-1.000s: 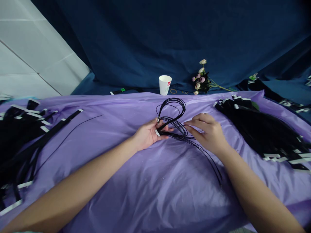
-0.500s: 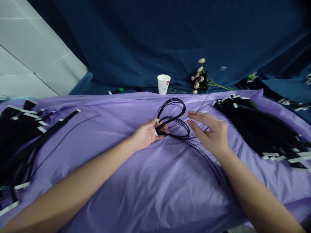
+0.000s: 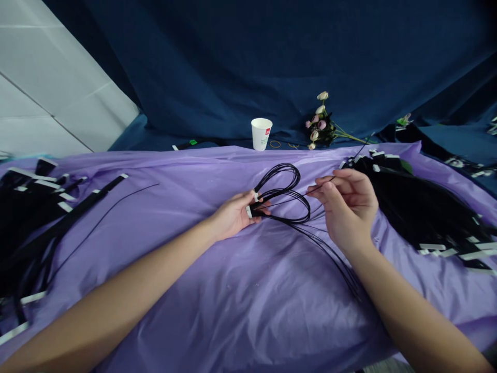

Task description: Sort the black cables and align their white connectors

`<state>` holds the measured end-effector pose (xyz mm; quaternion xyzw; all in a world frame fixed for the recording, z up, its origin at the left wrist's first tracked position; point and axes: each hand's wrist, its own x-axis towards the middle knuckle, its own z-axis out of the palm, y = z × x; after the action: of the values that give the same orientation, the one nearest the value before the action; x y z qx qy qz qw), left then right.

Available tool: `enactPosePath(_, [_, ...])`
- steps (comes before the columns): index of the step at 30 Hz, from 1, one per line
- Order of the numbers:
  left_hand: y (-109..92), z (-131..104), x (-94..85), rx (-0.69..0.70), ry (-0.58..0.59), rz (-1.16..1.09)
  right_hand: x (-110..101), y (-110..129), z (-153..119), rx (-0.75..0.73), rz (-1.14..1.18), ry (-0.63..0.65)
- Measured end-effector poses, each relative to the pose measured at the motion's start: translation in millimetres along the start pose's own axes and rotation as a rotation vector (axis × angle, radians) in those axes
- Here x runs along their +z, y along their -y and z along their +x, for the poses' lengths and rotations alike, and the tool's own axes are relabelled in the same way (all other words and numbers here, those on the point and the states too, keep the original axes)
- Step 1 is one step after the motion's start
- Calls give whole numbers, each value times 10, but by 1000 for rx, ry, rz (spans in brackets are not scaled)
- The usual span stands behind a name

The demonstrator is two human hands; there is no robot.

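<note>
Over cloth [image 3: 217, 305], left hand [image 3: 235, 216] pinches wires [image 3: 289, 220] stretching lengthwise rightward; right hand [image 3: 352, 208], 1 strand [image 3: 362, 148].

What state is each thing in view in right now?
Left hand: closed on black cables
Right hand: pinching one strand
Black cables: looped, held
Paper cup: upright, uncovered
Flowers: lying down
Purple sheet: wrinkled
Left cable pile: heaped
Right cable pile: laid lengthwise
</note>
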<state>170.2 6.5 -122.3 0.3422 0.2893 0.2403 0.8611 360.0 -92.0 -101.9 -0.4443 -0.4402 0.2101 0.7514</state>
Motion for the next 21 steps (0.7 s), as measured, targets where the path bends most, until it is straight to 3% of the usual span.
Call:
enactPosePath(9, [85,18,-60,33,142,188,33,46,16,24,114,71])
enactPosePath(16, [104,15,-30,60,101,209,47,75,4,54,82,13])
enactPosePath(21, [100,13,-18,58,73,201,44,96,-19,-22,55,57])
